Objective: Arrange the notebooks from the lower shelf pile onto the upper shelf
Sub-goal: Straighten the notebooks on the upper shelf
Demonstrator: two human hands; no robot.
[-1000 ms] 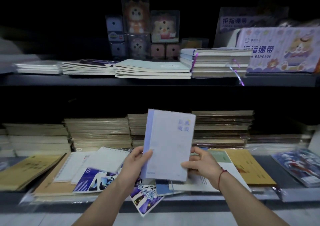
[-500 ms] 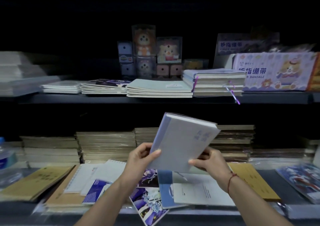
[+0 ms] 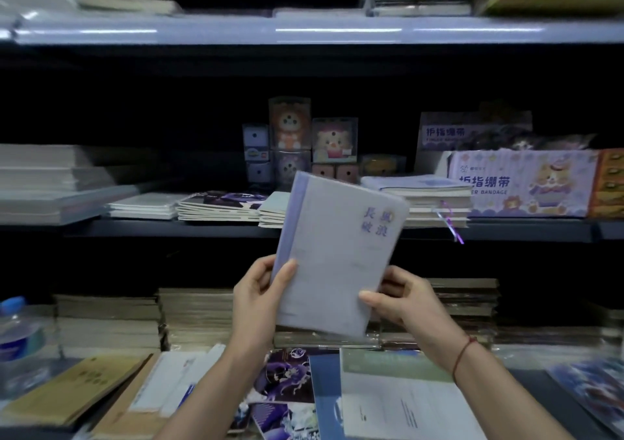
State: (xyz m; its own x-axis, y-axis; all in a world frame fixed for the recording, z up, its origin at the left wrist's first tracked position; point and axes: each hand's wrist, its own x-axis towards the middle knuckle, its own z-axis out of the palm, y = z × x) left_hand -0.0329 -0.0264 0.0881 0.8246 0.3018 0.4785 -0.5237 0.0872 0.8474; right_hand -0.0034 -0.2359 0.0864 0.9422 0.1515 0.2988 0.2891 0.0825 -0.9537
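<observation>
A pale lilac notebook (image 3: 337, 253) with a purple spine and blue characters is held upright in front of the shelves. My left hand (image 3: 260, 301) grips its lower left edge, thumb on the cover. My right hand (image 3: 401, 299) grips its lower right edge. The notebook's top overlaps the upper shelf (image 3: 169, 230), where low notebook piles lie: white ones (image 3: 141, 206), purple-covered ones (image 3: 219, 206), pale green ones (image 3: 271, 211) and a thicker stack with a purple ribbon (image 3: 435, 199). Loose notebooks (image 3: 405, 402) are spread over the lower shelf beneath my arms.
Small character boxes (image 3: 290, 132) and a finger-bandage display box (image 3: 523, 182) stand at the back of the upper shelf. Tall brown stacks (image 3: 196, 318) line the back of the lower shelf. A water bottle (image 3: 17, 335) stands at far left. A higher shelf (image 3: 304, 30) runs across the top.
Both hands have raised the lilac notebook from above the lower pile up to upper-shelf height and turned its cover back toward me. The view has tilted upward, revealing a higher shelf.
</observation>
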